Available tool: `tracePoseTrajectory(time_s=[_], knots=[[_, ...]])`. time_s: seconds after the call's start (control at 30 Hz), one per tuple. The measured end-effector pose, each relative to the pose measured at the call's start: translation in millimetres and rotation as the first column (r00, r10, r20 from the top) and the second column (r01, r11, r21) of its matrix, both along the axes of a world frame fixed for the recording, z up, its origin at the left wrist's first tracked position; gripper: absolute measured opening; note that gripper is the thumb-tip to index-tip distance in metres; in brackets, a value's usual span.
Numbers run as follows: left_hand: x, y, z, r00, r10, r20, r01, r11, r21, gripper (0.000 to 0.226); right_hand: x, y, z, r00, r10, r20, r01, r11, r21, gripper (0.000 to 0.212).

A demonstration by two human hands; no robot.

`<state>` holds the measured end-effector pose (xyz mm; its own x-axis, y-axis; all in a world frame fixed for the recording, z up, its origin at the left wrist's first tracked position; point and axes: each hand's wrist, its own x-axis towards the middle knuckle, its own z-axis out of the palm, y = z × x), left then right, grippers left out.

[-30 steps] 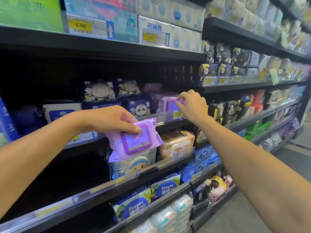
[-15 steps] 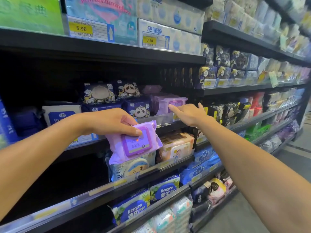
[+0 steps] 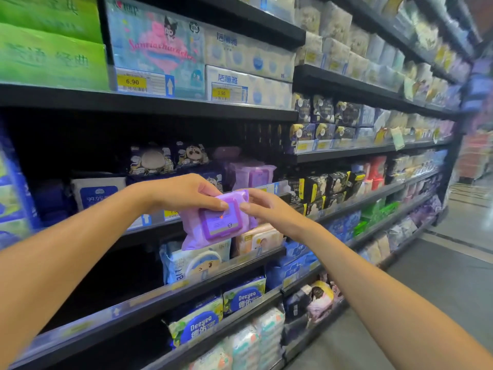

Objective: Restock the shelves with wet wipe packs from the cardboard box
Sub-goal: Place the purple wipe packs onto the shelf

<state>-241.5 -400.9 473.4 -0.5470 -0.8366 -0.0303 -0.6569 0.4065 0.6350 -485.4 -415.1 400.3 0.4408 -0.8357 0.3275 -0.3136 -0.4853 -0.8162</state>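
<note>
l hand [image 3: 186, 194] grips the purple wipe pack [image 3: 216, 222] from the top, r hand [image 3: 269, 210] pinches its right end. lid faces me, long axis tilted up-right. it's held in air before the black shelves [image 3: 186, 108], shop aisle w/ grey floor [image 3: 440, 289].

You hold 1 wet wipe pack [image 3: 216, 222] between your left hand [image 3: 186, 194] and right hand [image 3: 266, 209], in front of the shelf [image 3: 149, 231]. Other packs [image 3: 253, 174] sit on that shelf just behind your right hand, and lower packs [image 3: 197, 263] stand directly beneath both hands.
</note>
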Motion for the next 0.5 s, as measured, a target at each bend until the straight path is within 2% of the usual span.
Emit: tracePoseTrajectory(time_s=[0.07, 0.2, 0.3, 0.4, 0.47, 0.5], knots=[[-8.6, 9.0, 4.4, 1.0, -0.011, 0.012, 0.011, 1.0, -0.017, 0.023, -2.2, 15.7, 0.6, 0.999, 0.017, 0.038, -0.017, 1.0, 0.003, 0.036], [-20.9, 29.0, 15.4, 1.0, -0.023, -0.012, 0.023, 1.0, -0.014, 0.019, -12.8, 36.0, 6.7, 0.992, -0.054, 0.11, 0.051, 0.998, 0.022, 0.048], [-28.0, 41.7, 21.5, 0.998, -0.028, -0.048, 0.024, 0.997, -0.069, 0.022, -21.2, 45.0, 15.4, 0.986, -0.065, 0.154, 0.066, 0.998, -0.002, 0.045], [-31.7, 46.2, 22.1, 0.975, -0.023, -0.222, 0.012, 0.999, -0.053, 0.031, -29.8, 52.7, 26.3, 0.981, -0.073, 0.18, 0.078, 0.997, -0.022, 0.038], [-31.9, 44.2, 22.4, 0.913, 0.082, -0.399, -0.092, 0.996, -0.007, 0.031, -37.4, 54.5, 31.2, 0.977, -0.089, 0.195, 0.098, 0.995, -0.035, 0.037], [-32.2, 42.6, 22.7, 0.852, 0.175, -0.493, -0.177, 0.983, 0.043, 0.033, -41.8, 54.2, 33.4, 0.971, -0.108, 0.212, 0.119, 0.992, -0.036, 0.037]])
